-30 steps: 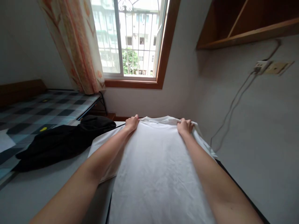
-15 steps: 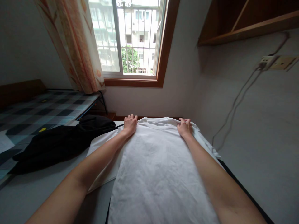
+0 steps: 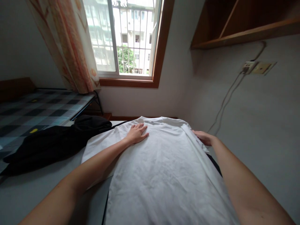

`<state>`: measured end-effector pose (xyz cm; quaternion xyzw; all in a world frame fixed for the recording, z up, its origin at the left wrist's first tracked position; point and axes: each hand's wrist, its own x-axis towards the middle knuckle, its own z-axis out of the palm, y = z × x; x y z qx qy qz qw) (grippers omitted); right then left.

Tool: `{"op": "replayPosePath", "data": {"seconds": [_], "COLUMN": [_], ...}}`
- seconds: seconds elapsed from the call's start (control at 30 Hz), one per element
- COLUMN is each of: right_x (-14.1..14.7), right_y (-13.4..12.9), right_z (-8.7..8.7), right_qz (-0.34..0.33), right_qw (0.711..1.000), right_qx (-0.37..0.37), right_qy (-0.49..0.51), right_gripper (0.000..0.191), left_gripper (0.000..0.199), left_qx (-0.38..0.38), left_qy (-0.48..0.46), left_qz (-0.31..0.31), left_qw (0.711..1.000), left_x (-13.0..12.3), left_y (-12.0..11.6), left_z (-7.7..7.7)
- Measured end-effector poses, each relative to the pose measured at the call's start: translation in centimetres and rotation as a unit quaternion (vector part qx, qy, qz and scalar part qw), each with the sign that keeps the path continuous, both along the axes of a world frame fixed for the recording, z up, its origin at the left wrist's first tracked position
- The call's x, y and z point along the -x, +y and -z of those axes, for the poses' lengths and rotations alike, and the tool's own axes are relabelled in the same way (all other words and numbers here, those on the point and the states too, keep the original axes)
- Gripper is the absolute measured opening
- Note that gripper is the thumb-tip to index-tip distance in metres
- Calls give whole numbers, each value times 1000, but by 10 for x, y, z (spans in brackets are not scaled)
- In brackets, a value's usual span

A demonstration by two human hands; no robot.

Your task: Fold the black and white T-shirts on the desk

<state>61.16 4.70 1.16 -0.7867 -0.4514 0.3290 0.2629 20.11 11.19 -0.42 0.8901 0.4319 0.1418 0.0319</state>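
A white T-shirt (image 3: 161,162) lies spread out in front of me, its neckline at the far end and its surface lightly creased. My left hand (image 3: 137,133) rests flat on it, fingers spread, just below the left shoulder seam. At the shirt's right edge, my right hand (image 3: 203,137) has its fingers closed on the sleeve; the fingertips are partly hidden. A raised fold (image 3: 192,137) runs down the shirt beside that hand. The left sleeve (image 3: 98,143) lies out flat under my left forearm.
A black garment (image 3: 58,137) lies on the pale surface (image 3: 42,190) to the left. Beyond it stands a bed with a checked cover (image 3: 53,103). A wall with a socket (image 3: 249,67) and hanging cords borders the right, under a wooden shelf (image 3: 234,36). Ahead is a barred window (image 3: 134,40).
My left hand has let go of the left shoulder and lies flat on the shirt, slightly right and lower. My right hand has moved outward from the right shoulder to the sleeve. The view has turned slightly right.
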Motion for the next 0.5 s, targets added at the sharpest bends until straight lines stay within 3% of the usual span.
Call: {"op": "replayPosePath", "data": {"seconds": [0.07, 0.13, 0.3, 0.4, 0.5], "right_x": [3, 7, 10, 9, 8], "right_y": [-4, -2, 11, 14, 14], "right_z": [4, 5, -2, -16, -28], "right_qz": [7, 41, 75, 96, 156], "right_qw": [997, 995, 988, 957, 920], "right_qx": [29, 22, -54, -49, -75], "right_qy": [78, 87, -126, -271, -351], "right_gripper": [36, 31, 19, 19, 29], "left_gripper": [56, 55, 50, 50, 50], "left_qx": [0, 1, 5, -1, 1], "left_qy": [-2, -5, -10, -12, -13], "left_qz": [-3, -8, -17, -15, -19], "left_qw": [1000, 1000, 1000, 1000, 1000], "left_x": [0, -1, -1, -1, -1], "left_y": [0, 0, -2, -3, -3], "left_z": [0, 0, -2, -3, -4]}}
